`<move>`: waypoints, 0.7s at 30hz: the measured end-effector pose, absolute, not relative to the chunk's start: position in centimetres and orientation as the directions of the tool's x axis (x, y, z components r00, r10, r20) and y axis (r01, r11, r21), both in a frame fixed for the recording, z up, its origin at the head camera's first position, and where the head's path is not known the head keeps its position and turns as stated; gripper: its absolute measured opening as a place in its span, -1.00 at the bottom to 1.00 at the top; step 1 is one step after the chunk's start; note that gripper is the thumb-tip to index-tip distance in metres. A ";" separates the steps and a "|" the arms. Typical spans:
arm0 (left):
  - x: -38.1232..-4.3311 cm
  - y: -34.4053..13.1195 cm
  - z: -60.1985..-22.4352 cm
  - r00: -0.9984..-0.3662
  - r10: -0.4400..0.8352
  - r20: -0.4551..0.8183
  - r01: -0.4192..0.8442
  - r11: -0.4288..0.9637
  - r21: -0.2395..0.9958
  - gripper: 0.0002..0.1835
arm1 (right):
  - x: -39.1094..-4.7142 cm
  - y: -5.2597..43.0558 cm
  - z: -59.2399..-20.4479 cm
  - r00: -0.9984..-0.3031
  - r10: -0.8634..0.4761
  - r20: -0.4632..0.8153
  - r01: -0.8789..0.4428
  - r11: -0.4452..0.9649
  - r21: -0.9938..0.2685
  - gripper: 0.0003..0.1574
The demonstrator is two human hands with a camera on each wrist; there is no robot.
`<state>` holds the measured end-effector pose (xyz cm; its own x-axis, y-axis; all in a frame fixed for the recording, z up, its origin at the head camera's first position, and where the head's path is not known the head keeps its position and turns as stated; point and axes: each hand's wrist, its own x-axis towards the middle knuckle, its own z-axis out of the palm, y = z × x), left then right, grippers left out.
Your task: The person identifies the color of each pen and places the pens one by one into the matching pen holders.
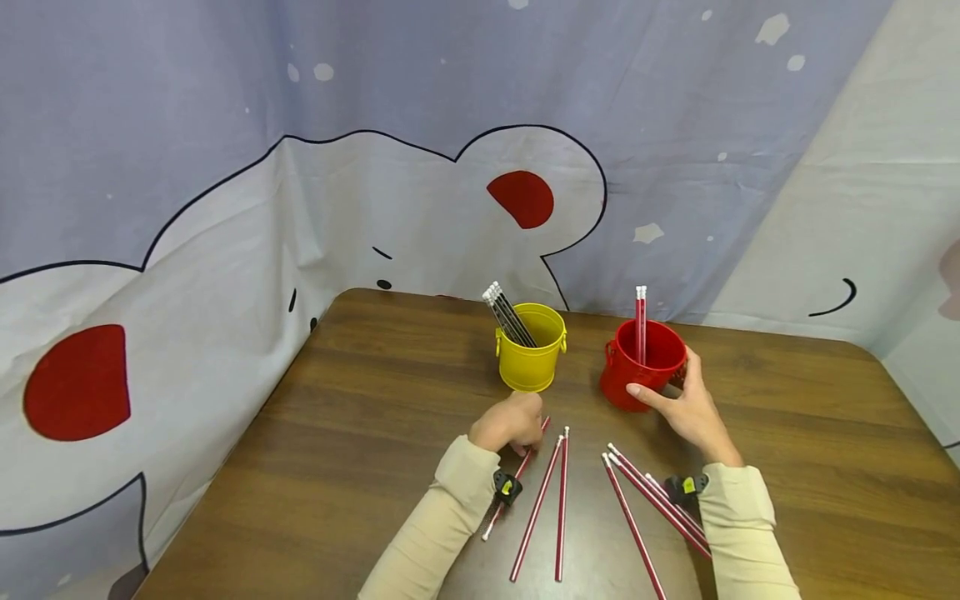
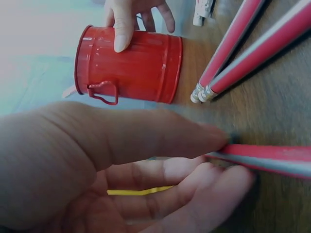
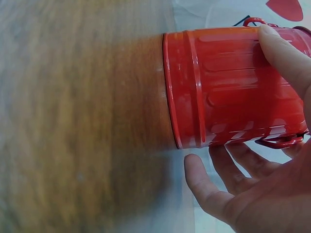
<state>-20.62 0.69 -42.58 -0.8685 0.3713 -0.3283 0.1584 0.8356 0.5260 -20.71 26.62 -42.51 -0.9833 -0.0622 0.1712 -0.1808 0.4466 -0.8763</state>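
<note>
My left hand (image 1: pixel 512 422) pinches a red pencil (image 1: pixel 524 464) near its far end, low over the table. In the left wrist view the thumb and fingertips meet around the red-and-silver pencil (image 2: pixel 277 154). My right hand (image 1: pixel 693 412) holds a red bucket (image 1: pixel 626 390) from its right side, the thumb on its front and the other fingers behind. The bucket (image 3: pixel 233 87) stands upright on the table, with red pencils (image 1: pixel 641 329) inside, white erasers up. Two more red pencils (image 1: pixel 562 508) lie just right of my left hand.
A yellow bucket (image 1: pixel 527 367) holding several black pencils (image 1: pixel 510 317) stands left of the red one. More red pencils (image 1: pixel 633 525) lie on the wooden table (image 1: pixel 337 433), some beside my right sleeve. A patterned cloth (image 1: pixel 420 192) hangs behind the table.
</note>
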 end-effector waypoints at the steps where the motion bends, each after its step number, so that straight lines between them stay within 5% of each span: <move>1: -20.7 0.6 -42.6 -0.877 0.358 -0.320 0.150 0.838 0.525 -0.67 | -20.9 26.8 -42.7 -0.983 -0.062 0.171 -0.181 0.447 -0.876 0.15; 8: -20.8 0.1 -43.0 -0.931 0.266 -0.251 0.085 0.824 0.560 -0.73 | -21.9 27.8 -44.7 -0.983 -0.056 0.174 -0.179 0.479 -0.859 0.20; 21: -20.0 0.5 -42.4 -0.930 0.182 -0.319 -0.036 0.818 0.574 -0.80 | -22.1 28.0 -45.0 -0.982 -0.059 0.178 -0.184 0.491 -0.851 0.21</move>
<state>-19.95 0.49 -42.37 -0.9302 0.1825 -0.3185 -0.0358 0.8184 0.5735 -22.13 27.98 -44.97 -0.9822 -0.0592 0.1784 -0.1842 0.4913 -0.8513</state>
